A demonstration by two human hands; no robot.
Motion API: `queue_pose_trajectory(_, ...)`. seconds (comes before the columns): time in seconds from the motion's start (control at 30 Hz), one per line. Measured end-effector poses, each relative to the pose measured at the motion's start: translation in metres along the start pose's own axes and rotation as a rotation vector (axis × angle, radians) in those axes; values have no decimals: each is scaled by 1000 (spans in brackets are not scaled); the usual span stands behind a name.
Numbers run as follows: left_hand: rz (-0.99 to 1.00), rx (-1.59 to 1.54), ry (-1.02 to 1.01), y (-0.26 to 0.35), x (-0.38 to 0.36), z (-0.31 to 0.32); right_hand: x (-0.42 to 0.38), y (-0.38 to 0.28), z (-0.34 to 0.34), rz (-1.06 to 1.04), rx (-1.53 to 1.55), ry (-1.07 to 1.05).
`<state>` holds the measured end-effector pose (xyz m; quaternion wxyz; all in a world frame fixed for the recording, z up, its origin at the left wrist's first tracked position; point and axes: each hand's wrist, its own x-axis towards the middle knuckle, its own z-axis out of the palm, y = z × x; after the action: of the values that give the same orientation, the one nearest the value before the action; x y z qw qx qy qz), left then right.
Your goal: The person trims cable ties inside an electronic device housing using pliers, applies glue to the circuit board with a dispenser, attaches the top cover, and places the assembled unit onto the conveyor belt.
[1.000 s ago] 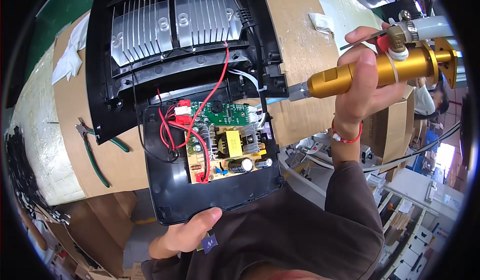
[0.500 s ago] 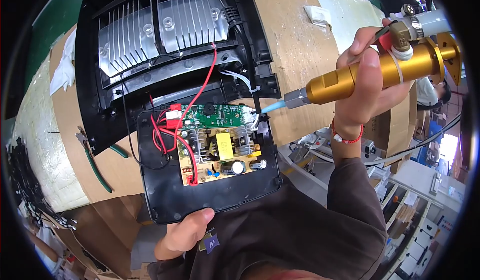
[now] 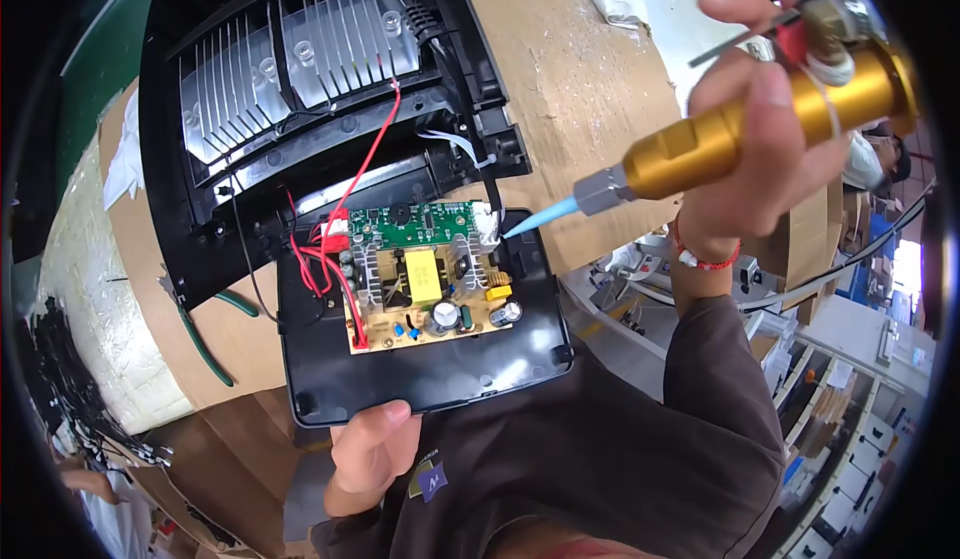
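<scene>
My left hand (image 3: 375, 446) grips the lower edge of a black plastic cover (image 3: 440, 384), thumb on top. Fixed inside the cover are a green circuit board (image 3: 425, 223) and a tan power board (image 3: 432, 326) with a yellow transformer, capacitors and small heat sinks. In my right hand (image 3: 745, 149) is a gold glue dispensing gun (image 3: 690, 154), its index finger stretched out past the lever. The gun's blue nozzle (image 3: 540, 217) points at the white connectors (image 3: 487, 223) on the green board's right end. Red wires (image 3: 370, 164) run from the boards to a black housing (image 3: 300, 159).
Finned metal heat sinks (image 3: 230, 89) sit in the housing on a cardboard-covered bench (image 3: 570, 79). Green-handled pliers (image 3: 205, 347) lie at the left, near a bundle of black cables (image 3: 75, 379). A crumpled white cloth (image 3: 620, 7) rests at the back. Other people are partly visible at both sides.
The cover now sits slightly higher and tilts differently in my left hand. The gun has swung so its nozzle slopes more steeply down, and my right index finger has lifted and straightened.
</scene>
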<state>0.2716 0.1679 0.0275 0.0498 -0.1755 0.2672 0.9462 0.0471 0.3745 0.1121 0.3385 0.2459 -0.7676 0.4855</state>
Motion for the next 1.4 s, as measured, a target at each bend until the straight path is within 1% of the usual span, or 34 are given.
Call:
queue_pose_trajectory(0.03, 2, 0, 0, 0, 0, 2, 3, 0, -3, -36, -12, -1)
queue_pose_trajectory(0.1, -34, -70, 48, 0, 0, 13, 3, -8, -10, -2, -25, 7)
queue_pose_trajectory(0.13, -36, -69, 46, 0, 0, 17, 5, -6, -10, -78, -11, -12)
queue_pose_trajectory(0.17, -43, -85, 18, 0, -1, 20, 3, -12, -10, -80, -13, -10)
queue_pose_trajectory(0.2, -48, -100, -10, 0, -1, 23, 1, -27, -3, -17, -81, -27)
queue_pose_trajectory(0.27, -72, -85, -17, 3, -2, 27, -1, -35, 0, 45, -142, -42)
queue_pose_trajectory(0.33, -92, -72, -19, 4, -1, 30, -6, -32, 0, 26, -124, -66)
queue_pose_trajectory(0.4, -98, -162, -119, 4, 1, 32, -8, -28, -2, -52, -120, -85)
queue_pose_trajectory(0.43, -95, -163, -118, 4, 0, 32, -9, -26, -4, -91, -118, -94)
queue_pose_trajectory(0.53, -107, -150, -122, 3, -1, 33, -11, -25, 1, 23, -104, -46)
queue_pose_trajectory(0.6, -121, -139, -100, 4, -2, 37, -13, -8, 1, -82, -31, 59)
queue_pose_trajectory(0.73, -133, -120, -43, 3, -3, 41, -17, -6, -4, -72, -9, 13)
queue_pose_trajectory(0.8, -117, -124, -50, 2, -3, 40, -21, -9, -5, 5, 132, -17)
queue_pose_trajectory(0.83, -120, -120, -50, 2, -3, 40, -21, -8, -7, 7, 131, -13)
queue_pose_trajectory(0.9, -113, -126, -38, 2, -2, 41, -19, -4, -11, 134, 406, -16)
queue_pose_trajectory(0.93, -115, -125, -37, 2, -2, 40, -19, -2, -11, 136, 406, -14)
queue_pose_trajectory(1.0, -114, -122, -50, 1, -2, 39, -19, -1, -12, 19, 254, -23)
queue_pose_trajectory(1.13, -118, -126, -56, 2, -1, 39, -19, -2, -11, 62, 326, -6)
queue_pose_trajectory(1.23, -107, -30, 1, 2, 0, 41, -17, -1, -8, 22, 271, -5)
queue_pose_trajectory(1.3, -108, -121, -72, 1, 0, 37, -15, -1, -6, 10, 225, 5)
queue_pose_trajectory(1.33, -105, -122, -70, 2, 0, 37, -14, -3, -7, 9, 227, 4)
queue_pose_trajectory(1.4, -154, -131, 6, 3, 0, 37, -11, -5, -10, -21, 75, -50)
